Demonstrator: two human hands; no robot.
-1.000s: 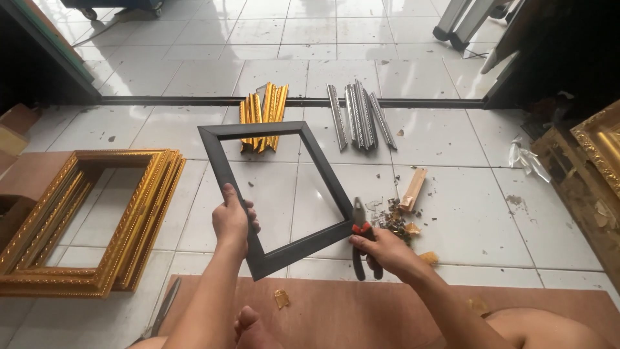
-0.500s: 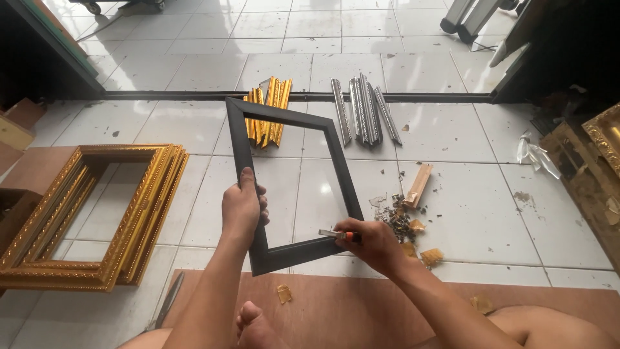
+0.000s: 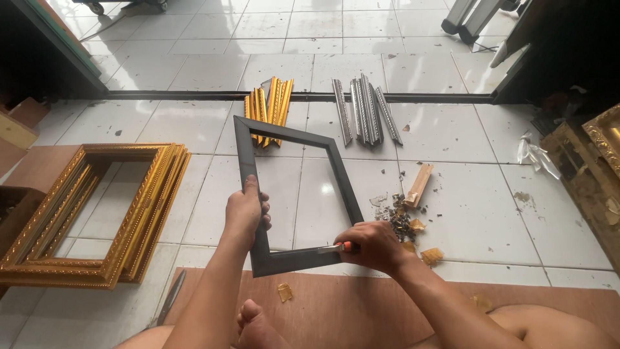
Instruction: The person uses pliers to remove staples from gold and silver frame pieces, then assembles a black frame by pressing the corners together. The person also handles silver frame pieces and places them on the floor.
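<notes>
White shiny floor tiles (image 3: 452, 136) cover the room, and a brown wooden board (image 3: 361, 304) lies at the near edge, where the person sits with a bare foot (image 3: 255, 323) on it.

The person holds a dark picture frame (image 3: 294, 194) up over the floor. It is a long rectangle. Its long sides run from near the person away toward the far wall, and it leans a little to the left at the far end. The short near side sits just above the board's edge.

The left hand (image 3: 247, 213) is closed around the left long side of the frame, thumb on top. The right hand (image 3: 374, 245) is closed around a small tool with an orange handle (image 3: 345, 247). The tool's metal tip touches the near short side of the frame, close to the right corner.

Just right of the frame lies a little heap of scraps (image 3: 403, 223) and a short wood block (image 3: 420, 184). Past the far end of the frame lie gold moulding strips (image 3: 268, 110) and, beside them, grey moulding strips (image 3: 365, 110), all pointing away from the person. A stack of gold frames (image 3: 97, 220) lies flat on the floor, well to the left. Another dark tool (image 3: 171, 297) lies at the board's left edge.
</notes>
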